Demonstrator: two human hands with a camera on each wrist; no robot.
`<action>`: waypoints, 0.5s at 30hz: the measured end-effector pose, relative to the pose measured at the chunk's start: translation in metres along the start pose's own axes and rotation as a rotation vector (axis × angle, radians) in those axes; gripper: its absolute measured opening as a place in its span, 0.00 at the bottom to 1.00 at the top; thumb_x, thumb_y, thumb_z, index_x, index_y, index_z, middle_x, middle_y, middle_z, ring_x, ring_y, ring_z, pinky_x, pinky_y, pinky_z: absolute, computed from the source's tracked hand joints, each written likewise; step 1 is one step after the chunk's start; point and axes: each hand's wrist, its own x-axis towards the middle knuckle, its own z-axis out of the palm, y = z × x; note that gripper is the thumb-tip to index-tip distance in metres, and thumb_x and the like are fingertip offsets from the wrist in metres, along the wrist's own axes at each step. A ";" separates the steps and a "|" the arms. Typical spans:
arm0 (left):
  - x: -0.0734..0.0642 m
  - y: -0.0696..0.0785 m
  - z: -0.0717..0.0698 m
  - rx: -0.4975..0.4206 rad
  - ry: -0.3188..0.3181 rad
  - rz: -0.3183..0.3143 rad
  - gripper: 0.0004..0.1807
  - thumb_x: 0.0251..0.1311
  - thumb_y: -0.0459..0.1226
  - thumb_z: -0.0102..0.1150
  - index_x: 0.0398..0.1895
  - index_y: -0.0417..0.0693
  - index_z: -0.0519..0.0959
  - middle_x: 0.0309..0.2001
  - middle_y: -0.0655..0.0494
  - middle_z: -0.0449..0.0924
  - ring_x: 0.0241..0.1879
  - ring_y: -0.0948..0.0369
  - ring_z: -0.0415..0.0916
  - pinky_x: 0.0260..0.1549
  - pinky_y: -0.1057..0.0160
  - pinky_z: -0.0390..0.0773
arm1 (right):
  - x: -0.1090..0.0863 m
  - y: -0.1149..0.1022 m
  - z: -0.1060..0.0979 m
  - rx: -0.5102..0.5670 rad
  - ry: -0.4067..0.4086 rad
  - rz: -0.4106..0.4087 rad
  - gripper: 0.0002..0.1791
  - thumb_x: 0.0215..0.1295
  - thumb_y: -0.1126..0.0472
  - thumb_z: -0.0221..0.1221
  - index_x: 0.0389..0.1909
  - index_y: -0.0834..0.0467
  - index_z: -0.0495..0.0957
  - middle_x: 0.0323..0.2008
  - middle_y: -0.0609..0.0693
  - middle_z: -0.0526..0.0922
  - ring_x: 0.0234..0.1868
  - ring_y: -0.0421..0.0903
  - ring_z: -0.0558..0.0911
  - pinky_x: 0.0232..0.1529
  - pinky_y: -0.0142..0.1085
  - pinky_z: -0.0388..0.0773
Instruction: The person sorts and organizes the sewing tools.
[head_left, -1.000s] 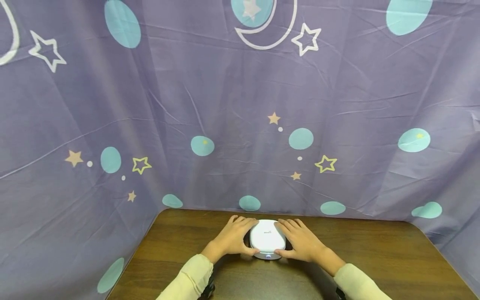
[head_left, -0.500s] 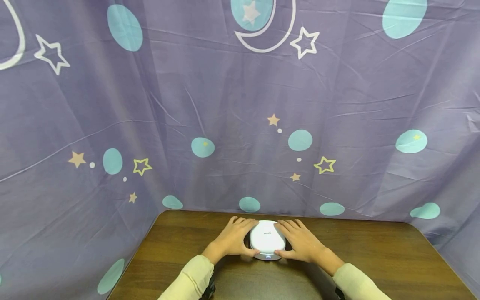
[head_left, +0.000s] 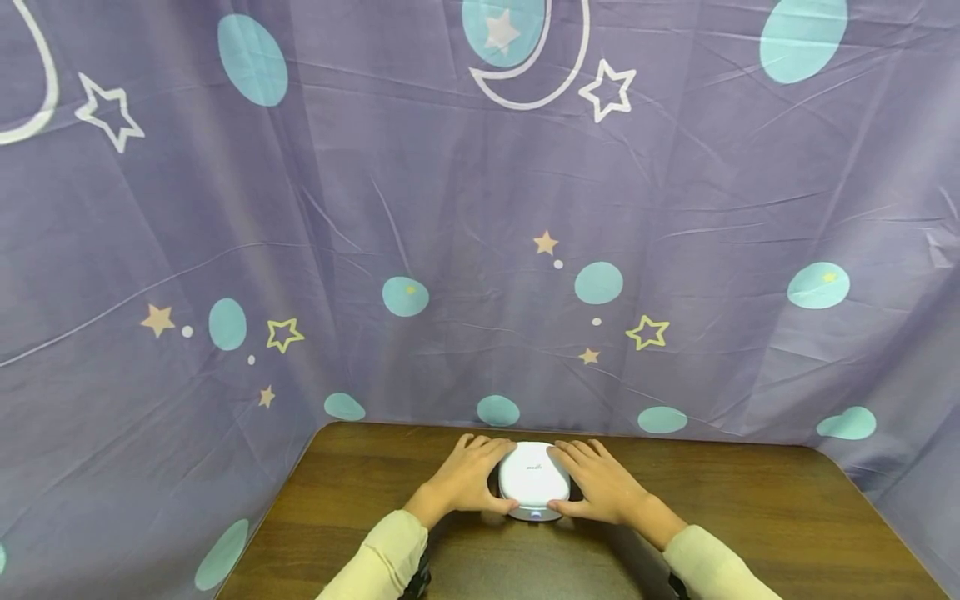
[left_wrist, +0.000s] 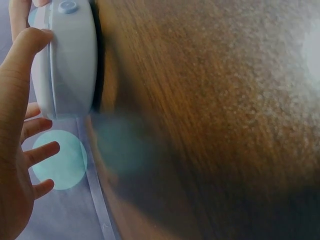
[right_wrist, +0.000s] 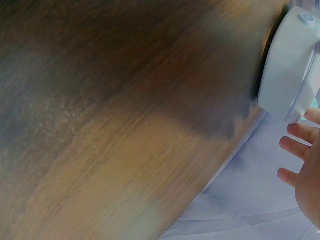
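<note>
A white, rounded, lidded device [head_left: 534, 479] stands on the brown wooden table, with small print on its top and a round button [left_wrist: 68, 6] on its front. My left hand [head_left: 471, 477] holds its left side, thumb at the front edge of the lid and fingers toward the back. On the other side my right hand [head_left: 602, 483] grips it in the same way. The left wrist view shows the left thumb [left_wrist: 37, 39] on the lid's rim above a seam. In the right wrist view the right hand [right_wrist: 309, 155] is partly cut off, its thumb not visible.
The brown wooden table [head_left: 360, 500] has rounded back corners. Behind and to the left hangs a purple curtain [head_left: 480, 200] with stars, moons and turquoise spots, close to the table's edges.
The head view has tilted very slightly, so the curtain pattern sits a little lower. Both hands and the white device have kept their places.
</note>
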 end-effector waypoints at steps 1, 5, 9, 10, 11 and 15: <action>0.000 0.000 0.000 0.002 -0.004 -0.005 0.52 0.49 0.69 0.66 0.74 0.53 0.68 0.70 0.57 0.74 0.64 0.56 0.72 0.65 0.40 0.67 | 0.001 0.001 0.000 0.000 -0.002 0.002 0.48 0.63 0.25 0.54 0.72 0.57 0.67 0.67 0.57 0.76 0.65 0.57 0.76 0.64 0.58 0.71; 0.002 0.000 0.000 0.010 -0.013 -0.022 0.52 0.49 0.70 0.65 0.74 0.54 0.67 0.70 0.58 0.73 0.64 0.56 0.72 0.65 0.41 0.67 | 0.002 0.002 0.001 0.001 -0.008 0.011 0.49 0.63 0.25 0.54 0.73 0.56 0.67 0.67 0.56 0.76 0.65 0.56 0.76 0.65 0.58 0.71; 0.002 -0.001 0.001 0.001 -0.013 -0.022 0.53 0.49 0.70 0.65 0.75 0.53 0.66 0.71 0.57 0.72 0.65 0.55 0.72 0.64 0.41 0.67 | 0.003 0.002 0.000 0.005 -0.002 0.009 0.49 0.63 0.25 0.54 0.73 0.57 0.67 0.67 0.57 0.76 0.66 0.56 0.76 0.65 0.58 0.71; 0.002 -0.001 0.000 -0.005 -0.012 -0.019 0.53 0.49 0.70 0.65 0.75 0.53 0.66 0.71 0.56 0.72 0.65 0.55 0.71 0.64 0.40 0.67 | 0.003 0.002 0.000 0.006 0.006 0.005 0.49 0.63 0.25 0.54 0.73 0.57 0.67 0.68 0.57 0.75 0.67 0.56 0.75 0.65 0.57 0.71; 0.002 0.000 -0.001 -0.008 -0.010 -0.017 0.54 0.49 0.70 0.64 0.76 0.52 0.65 0.72 0.55 0.71 0.66 0.54 0.71 0.65 0.40 0.67 | 0.004 0.001 -0.001 0.010 0.013 0.001 0.49 0.64 0.25 0.54 0.73 0.57 0.67 0.68 0.57 0.75 0.68 0.56 0.75 0.66 0.57 0.70; 0.001 0.002 -0.007 -0.023 0.009 -0.005 0.55 0.52 0.70 0.62 0.78 0.50 0.61 0.74 0.50 0.68 0.71 0.50 0.68 0.67 0.40 0.67 | 0.007 -0.002 -0.009 0.045 0.051 -0.002 0.49 0.64 0.26 0.55 0.75 0.57 0.65 0.71 0.56 0.72 0.72 0.56 0.71 0.69 0.58 0.67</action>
